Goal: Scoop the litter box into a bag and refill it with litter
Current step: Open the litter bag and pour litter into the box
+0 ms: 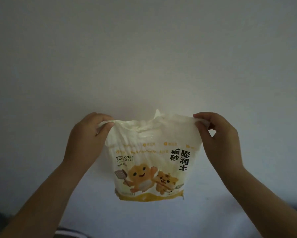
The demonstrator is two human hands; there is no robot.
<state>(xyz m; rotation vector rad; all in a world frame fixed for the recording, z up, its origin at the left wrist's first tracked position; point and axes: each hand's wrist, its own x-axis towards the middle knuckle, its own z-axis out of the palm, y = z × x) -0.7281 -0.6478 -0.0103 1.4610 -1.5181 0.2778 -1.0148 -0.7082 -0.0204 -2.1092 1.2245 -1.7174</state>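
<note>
Litter bag [151, 165] corners between fingers [204, 116]

Litter bag held up before a pale wall

The left hand [86, 136] and right hand [218, 136] each pinch a top corner of the cream-and-yellow litter bag [149, 162], stretching it between them; it hangs slack, seemingly near empty, before the wall [144, 48].

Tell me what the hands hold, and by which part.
Both hands, left hand and right hand, pinch the litter bag by its top corners, one each.
</note>
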